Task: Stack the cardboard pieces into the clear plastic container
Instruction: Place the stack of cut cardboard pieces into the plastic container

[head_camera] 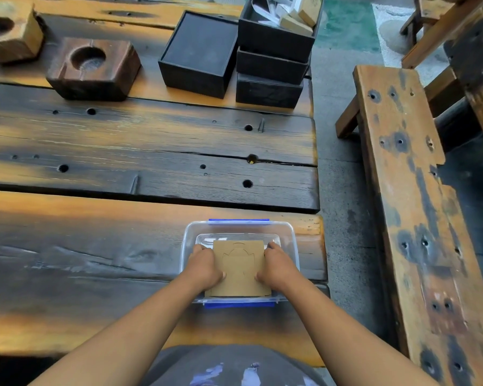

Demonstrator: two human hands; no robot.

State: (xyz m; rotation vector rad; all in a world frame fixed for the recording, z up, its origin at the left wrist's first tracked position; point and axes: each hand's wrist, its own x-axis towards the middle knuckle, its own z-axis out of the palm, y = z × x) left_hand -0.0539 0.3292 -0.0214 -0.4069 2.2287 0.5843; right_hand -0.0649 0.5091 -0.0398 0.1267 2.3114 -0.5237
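A clear plastic container (239, 227) with blue clips stands near the front right corner of the wooden table. Inside it lies a stack of brown cardboard pieces (239, 267); the top one shows cut outlines. My left hand (204, 267) grips the stack's left edge and my right hand (278, 267) grips its right edge, both reaching down inside the container. The lower pieces of the stack are hidden under the top piece and my hands.
Black boxes (200, 52) stand at the far right of the table, one stack (273, 48) topped by an open box with wooden and white bits. Two wooden blocks with round hollows (92, 66) sit far left. A wooden bench (410, 207) runs along the right.
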